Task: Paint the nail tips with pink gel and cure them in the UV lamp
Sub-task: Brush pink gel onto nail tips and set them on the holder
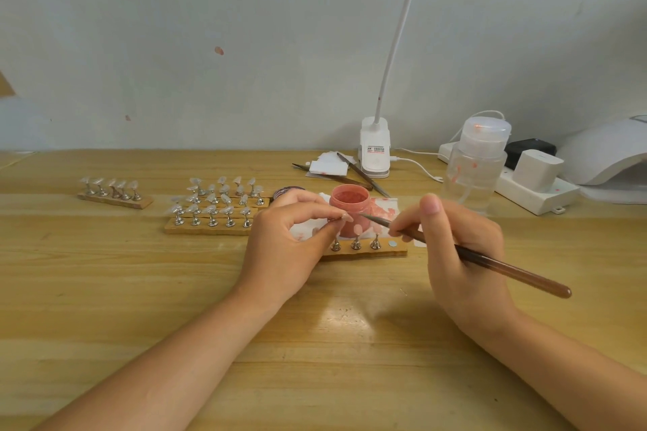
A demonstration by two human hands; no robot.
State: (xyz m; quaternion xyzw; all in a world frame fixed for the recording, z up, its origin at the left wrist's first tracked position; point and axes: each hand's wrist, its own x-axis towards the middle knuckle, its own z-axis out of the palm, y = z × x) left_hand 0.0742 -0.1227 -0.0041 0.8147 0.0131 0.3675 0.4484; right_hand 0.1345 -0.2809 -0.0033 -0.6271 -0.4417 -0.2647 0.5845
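My left hand pinches a small nail tip on its stand between thumb and fingertips, just in front of the open pink gel jar. My right hand grips a brown brush like a pen, its fine tip pointing left, close to the held nail tip. Below the jar a wooden strip carries three metal stands with pinkish tips. The white UV lamp sits at the far right.
Several clear nail tips on metal stands fill wooden strips left of the jar, with another strip farther left. A clip lamp, tweezers, a pump bottle and a power strip stand at the back right.
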